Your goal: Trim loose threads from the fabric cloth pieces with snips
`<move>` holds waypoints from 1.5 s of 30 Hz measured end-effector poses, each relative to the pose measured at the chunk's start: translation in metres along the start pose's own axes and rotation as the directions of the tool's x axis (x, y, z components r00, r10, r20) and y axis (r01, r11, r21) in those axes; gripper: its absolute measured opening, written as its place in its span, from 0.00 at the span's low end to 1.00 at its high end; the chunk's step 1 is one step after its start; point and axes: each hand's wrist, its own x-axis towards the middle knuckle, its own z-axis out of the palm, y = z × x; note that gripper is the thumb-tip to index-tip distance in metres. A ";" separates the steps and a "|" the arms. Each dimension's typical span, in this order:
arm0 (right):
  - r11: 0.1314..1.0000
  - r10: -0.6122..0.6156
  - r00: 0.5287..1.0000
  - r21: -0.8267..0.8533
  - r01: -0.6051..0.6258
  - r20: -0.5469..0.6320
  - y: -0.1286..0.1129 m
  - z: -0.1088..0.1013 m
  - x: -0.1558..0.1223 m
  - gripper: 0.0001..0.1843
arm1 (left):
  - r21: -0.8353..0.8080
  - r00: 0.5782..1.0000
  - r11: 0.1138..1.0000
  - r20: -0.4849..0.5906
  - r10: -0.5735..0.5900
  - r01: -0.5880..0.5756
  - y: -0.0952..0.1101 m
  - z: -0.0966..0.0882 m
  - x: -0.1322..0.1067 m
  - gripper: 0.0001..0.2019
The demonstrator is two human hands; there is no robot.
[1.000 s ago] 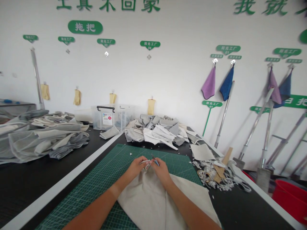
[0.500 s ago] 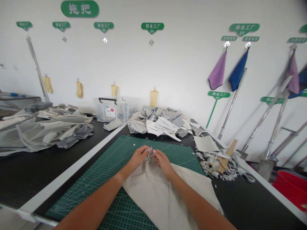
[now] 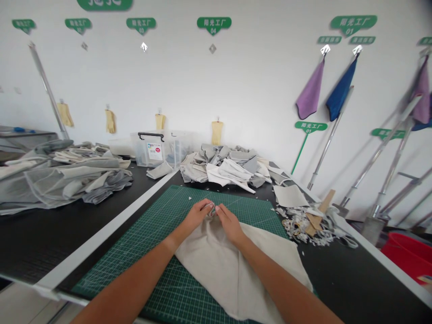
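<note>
The single head view looks down on a black worktable, with a green gridded cutting mat lying on it; a beige cloth spreads over the near part of the mat and runs past its right edge; the cloth narrows to a gathered point near the middle of the mat; the left hand and the right hand meet there, just apart from each other; the fingers of both curl inward and pinch the gathered point, so both hands are grasping the cloth; a small pale bit shows at the fingertips, too small to tell what it is.

Just beyond the mat lies a heap of grey and cream fabric pieces; to the right of the right hand, a loose beige fabric square sits beside a pile of pale offcuts; a flat wooden piece rests among the offcuts; across the mat's left edge, on the table, lies a larger pile of grey mesh-like fabric; a clear plastic storage box stands behind it; yellow rubber gloves hang on the white wall, with purple and blue cloths to the right; a red bucket sits low at the right.
</note>
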 end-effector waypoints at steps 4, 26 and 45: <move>0.997 -0.061 0.997 -0.053 0.064 0.048 -0.002 -0.004 -0.002 0.22 | -0.001 1.000 1.000 -0.001 0.000 0.000 -0.001 0.001 0.000 0.16; 0.992 -0.070 0.995 -0.097 0.076 0.070 0.005 -0.003 0.003 0.19 | 0.005 0.999 1.000 0.035 0.019 -0.019 -0.012 0.000 0.001 0.15; 0.988 -0.088 0.990 -0.119 0.100 0.109 0.010 -0.003 0.007 0.22 | 0.001 0.999 1.000 0.053 -0.002 0.001 -0.013 -0.002 0.000 0.17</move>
